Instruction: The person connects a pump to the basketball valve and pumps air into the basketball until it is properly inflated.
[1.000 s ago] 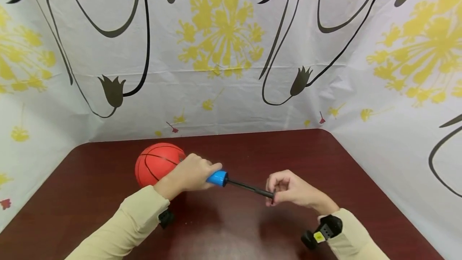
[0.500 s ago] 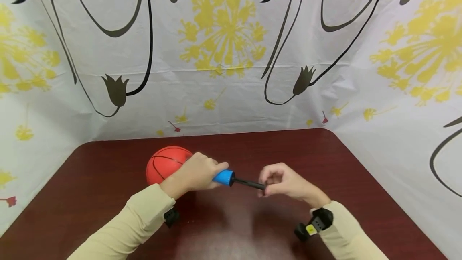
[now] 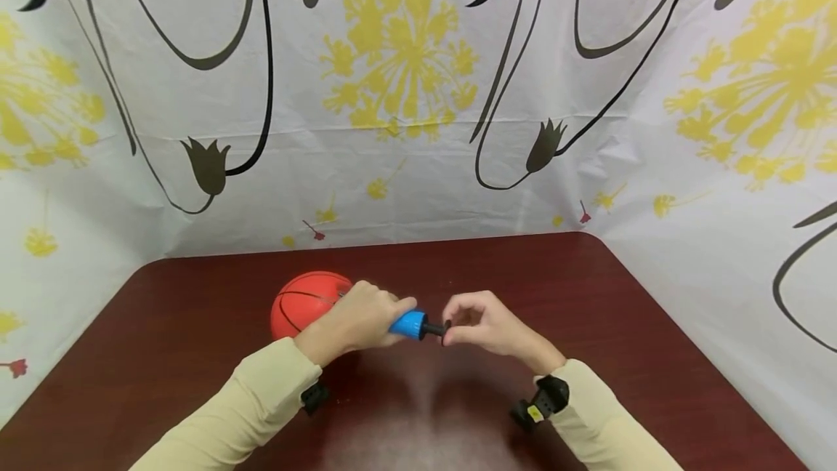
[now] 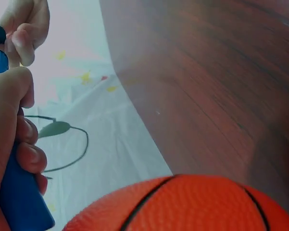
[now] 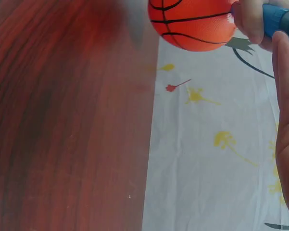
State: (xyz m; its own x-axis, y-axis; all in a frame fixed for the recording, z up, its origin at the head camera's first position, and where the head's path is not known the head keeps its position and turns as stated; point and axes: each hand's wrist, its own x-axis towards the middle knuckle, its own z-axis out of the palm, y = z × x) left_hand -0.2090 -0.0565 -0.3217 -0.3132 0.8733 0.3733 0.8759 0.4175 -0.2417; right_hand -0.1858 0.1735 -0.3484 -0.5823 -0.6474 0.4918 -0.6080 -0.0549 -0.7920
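My left hand [image 3: 362, 315] is wrapped round the blue barrel of a hand pump [image 3: 409, 325], its thumb lying along the top. Just beyond that hand sits a red toy basketball [image 3: 304, 304] with black lines, partly hidden by the hand; the pump's far end points at it. My right hand [image 3: 487, 324] pinches the black handle end of the pump rod, close to the barrel, with only a short stretch of rod showing. In the left wrist view, the curled left fingers [image 4: 31, 158] grip the blue pump [image 4: 21, 202], and the ball [image 4: 197, 207] fills the bottom.
Beneath the hands is a dark red-brown wooden table [image 3: 216, 384] with rounded far corners. A white cloth [image 3: 405, 187] printed with yellow and grey flowers hangs behind it and along its sides. Each wrist wears a black camera [image 3: 546, 402].
My right hand has moved left, sliding the black rod into the blue barrel until little of it shows. The left hand and ball have shifted slightly right.
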